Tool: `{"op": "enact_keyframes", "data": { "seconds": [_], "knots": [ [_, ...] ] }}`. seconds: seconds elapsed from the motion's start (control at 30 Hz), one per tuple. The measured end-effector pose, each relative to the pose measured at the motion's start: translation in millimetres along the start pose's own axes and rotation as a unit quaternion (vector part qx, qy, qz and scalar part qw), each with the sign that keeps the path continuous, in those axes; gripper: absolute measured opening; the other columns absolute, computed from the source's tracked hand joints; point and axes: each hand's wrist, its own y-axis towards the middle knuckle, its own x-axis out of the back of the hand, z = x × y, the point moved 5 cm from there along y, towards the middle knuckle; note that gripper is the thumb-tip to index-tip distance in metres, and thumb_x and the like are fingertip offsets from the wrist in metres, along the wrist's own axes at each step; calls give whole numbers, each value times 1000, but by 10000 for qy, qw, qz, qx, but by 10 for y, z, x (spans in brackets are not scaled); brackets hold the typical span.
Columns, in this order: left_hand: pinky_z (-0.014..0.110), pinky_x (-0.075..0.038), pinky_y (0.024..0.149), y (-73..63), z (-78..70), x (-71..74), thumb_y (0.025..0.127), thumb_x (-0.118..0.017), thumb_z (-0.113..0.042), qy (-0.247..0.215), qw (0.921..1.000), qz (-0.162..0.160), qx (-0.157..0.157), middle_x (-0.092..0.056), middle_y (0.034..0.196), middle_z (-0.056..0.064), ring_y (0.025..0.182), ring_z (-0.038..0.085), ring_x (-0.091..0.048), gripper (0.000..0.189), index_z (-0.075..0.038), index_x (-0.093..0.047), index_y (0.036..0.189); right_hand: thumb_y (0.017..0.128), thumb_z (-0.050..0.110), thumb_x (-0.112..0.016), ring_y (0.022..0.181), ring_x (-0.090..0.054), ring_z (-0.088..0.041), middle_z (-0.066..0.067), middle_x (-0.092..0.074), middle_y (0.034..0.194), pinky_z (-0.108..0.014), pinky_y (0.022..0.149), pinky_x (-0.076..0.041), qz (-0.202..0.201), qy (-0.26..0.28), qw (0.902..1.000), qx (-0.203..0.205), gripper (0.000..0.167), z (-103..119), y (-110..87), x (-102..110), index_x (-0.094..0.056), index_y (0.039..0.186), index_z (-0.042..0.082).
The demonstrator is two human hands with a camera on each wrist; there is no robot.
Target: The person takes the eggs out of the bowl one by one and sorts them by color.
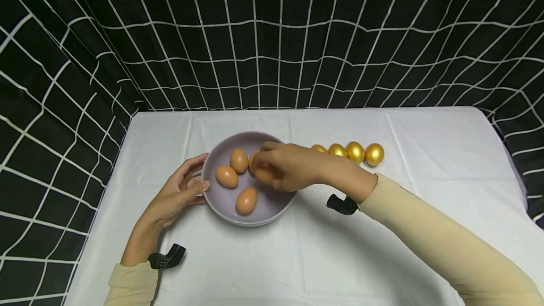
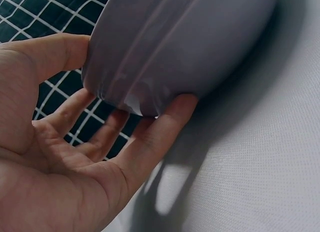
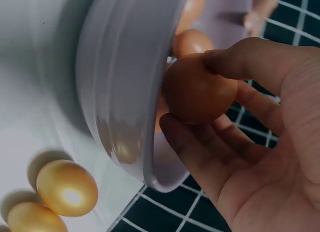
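Observation:
A mauve bowl stands on the white-covered table. My left hand holds its left side, thumb at the rim and fingers against the outer wall. Over the bowl's right part, my right hand pinches a brown egg between thumb and fingers. Several other brown eggs lie inside, among them a front egg, a left egg and a back egg. One more is partly hidden by the right hand.
Right of the bowl, several gold eggs lie in a row, partly behind the right forearm. A black cloth with a white grid hangs behind the table and at its sides.

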Motion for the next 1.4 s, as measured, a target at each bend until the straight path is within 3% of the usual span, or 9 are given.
{"op": "enact_keyframes", "data": {
  "seconds": [0.2,0.33,0.5,0.7,0.93,1.17,1.4],
  "knots": [
    [40,-64,90,-12,12,-1,103,-64,-5,-25,10000,25,-38,-35,166,15,128,11,-65,71,-17,-32,165,98,14,-72,101,-60,-13,3,-65,117,-33,89,-55,-578,698,9959,-1,27,-84,-143,52,-71,124,19],
    [40,-64,91,-4,6,-1,103,-64,-5,-16,10000,44,-49,-35,166,15,128,11,-65,71,-17,-32,165,94,11,-74,111,-62,-14,3,-67,124,-40,96,-58,-940,1188,9882,-219,36,-169,-264,54,-69,128,20],
    [40,-64,91,7,-6,-4,102,-65,-7,40,10000,26,-23,-35,167,15,128,12,-65,71,-16,-32,165,88,1,-74,114,-62,-19,-1,-66,127,-41,94,-61,-1439,1915,9698,-458,48,-258,-401,34,-67,132,19],
    [40,-64,90,6,1,1,102,-65,-7,65,10000,-22,26,-35,167,15,128,11,-66,72,-17,-33,165,90,0,-74,123,-62,-22,-1,-66,132,-41,98,-61,-1787,2600,9471,-581,48,-324,-504,-16,-67,133,20],
    [39,-64,90,3,-5,-6,102,-66,-7,51,10000,-11,8,-34,167,17,127,12,-66,72,-16,-32,165,91,0,-75,124,-65,-21,-5,-68,133,-33,99,-60,-2350,2886,9248,-791,46,-473,-678,-81,-66,134,13],
    [39,-64,90,-7,-19,-13,102,-65,-6,47,10000,15,-16,-35,167,16,128,12,-65,72,-16,-32,165,94,1,-74,123,-67,-25,-8,-67,135,-28,98,-61,-2774,3377,8925,-1116,44,-594,-876,-172,-63,136,9],
    [40,-64,90,-10,-9,-16,103,-65,-7,52,10000,3,8,-36,166,15,127,12,-66,71,-17,-32,165,94,8,-78,121,-66,-26,-8,-63,140,-24,93,-61,-2967,3161,8876,-1554,48,-725,-1009,-338,-61,139,8]
  ]
}}
